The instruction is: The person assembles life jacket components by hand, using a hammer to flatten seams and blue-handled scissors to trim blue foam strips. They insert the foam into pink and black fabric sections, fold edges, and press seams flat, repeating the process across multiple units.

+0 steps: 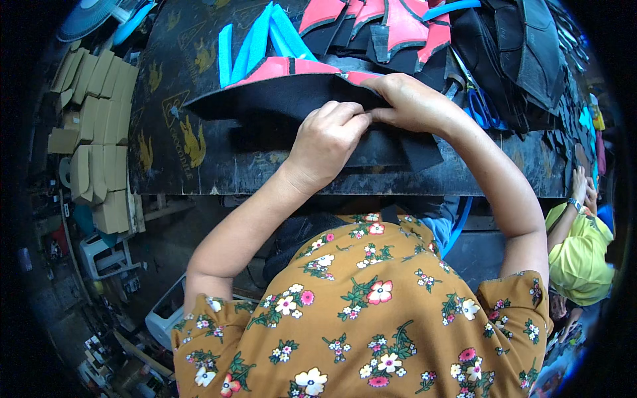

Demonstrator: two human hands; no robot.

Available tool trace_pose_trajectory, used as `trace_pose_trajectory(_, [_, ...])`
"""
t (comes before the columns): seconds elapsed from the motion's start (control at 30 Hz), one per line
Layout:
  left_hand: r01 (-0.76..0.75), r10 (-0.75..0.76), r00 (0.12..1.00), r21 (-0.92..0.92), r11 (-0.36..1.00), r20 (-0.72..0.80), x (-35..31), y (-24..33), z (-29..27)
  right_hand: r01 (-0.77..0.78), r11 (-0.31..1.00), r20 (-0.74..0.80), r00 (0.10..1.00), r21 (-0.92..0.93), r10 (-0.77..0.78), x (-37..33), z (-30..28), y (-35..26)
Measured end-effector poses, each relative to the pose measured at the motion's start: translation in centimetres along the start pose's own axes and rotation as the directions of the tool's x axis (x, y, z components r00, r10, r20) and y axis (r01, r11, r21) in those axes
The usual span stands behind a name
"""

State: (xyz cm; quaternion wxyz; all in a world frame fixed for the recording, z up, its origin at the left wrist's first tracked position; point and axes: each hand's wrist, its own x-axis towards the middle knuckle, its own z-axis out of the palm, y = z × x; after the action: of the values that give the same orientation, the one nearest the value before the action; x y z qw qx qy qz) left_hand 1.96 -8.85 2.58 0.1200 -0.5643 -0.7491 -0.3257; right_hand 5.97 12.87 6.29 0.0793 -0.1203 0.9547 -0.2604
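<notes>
A black sheet piece with a curved edge is tilted up off the worktable, with pink backing showing along its far side. My left hand is closed at its near edge, fingertips pinched together. Right beside it, my right hand grips the same piece from the right, thumb and fingers closed on it. The two hands nearly touch. What lies between the fingertips is hidden. Bright blue foam strips stand up behind the piece. Under my hands, more flat black material lies on the table.
Pink-and-black cut pieces are piled at the back, with blue-handled scissors and stacked black panels right of them. Cardboard boxes and a fan are left of the dark table. A co-worker in yellow is at right.
</notes>
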Motion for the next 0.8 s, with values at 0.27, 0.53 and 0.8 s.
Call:
trace_pose_trajectory(0.27, [0.072, -0.072, 0.997, -0.018, 0.997, -0.008, -0.1, 0.4, 0.7, 0.022, 0.997, -0.035, 0.999, -0.070, -0.025, -0.1, 1.1, 0.6])
trace_pose_trajectory(0.53, [0.094, -0.094, 0.995, 0.018, 0.995, -0.033, -1.1, 1.2, 0.1, -0.166, 0.975, -0.015, 0.985, 0.147, 0.170, -4.7, -3.2, -0.2])
trace_pose_trajectory(0.8, [0.076, -0.074, 0.997, 0.064, 0.995, -0.037, -1.6, 1.0, -0.2, -0.084, 0.807, -0.369, 0.859, 0.584, 0.356, -7.7, 0.1, 1.4])
